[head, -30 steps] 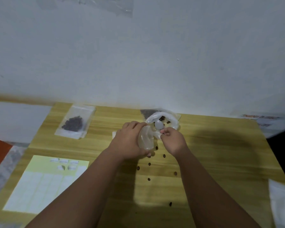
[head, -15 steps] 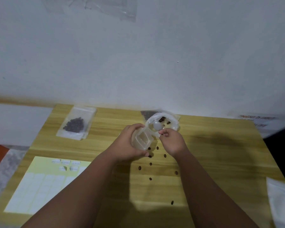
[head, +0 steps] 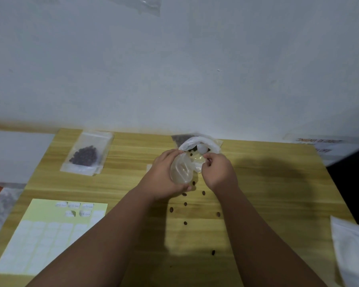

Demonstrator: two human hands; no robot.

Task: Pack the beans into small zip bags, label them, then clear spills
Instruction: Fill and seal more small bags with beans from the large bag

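My left hand [head: 164, 175] grips a small clear zip bag [head: 181, 169], its mouth held open toward the back of the table. My right hand [head: 218, 172] pinches the bag's edge with curled fingers. Just behind the hands lies a crumpled white plastic bag [head: 201, 142] with dark beans in it. Several loose beans [head: 184, 204] are scattered on the wooden table [head: 278, 193] in front of my hands. A filled zip bag of beans [head: 85, 156] lies flat at the back left. A yellow label sheet [head: 42, 237] sits at the front left.
The table stands against a white wall. White bags or paper [head: 352, 251] lie at the right front edge. A paper with printed text [head: 317, 141] lies beyond the table's back right corner. One bean [head: 213, 252] lies apart near the front.
The zip bag has turned in my left hand, and its opening now faces the white bag more. Both hands stay at about the same spot.
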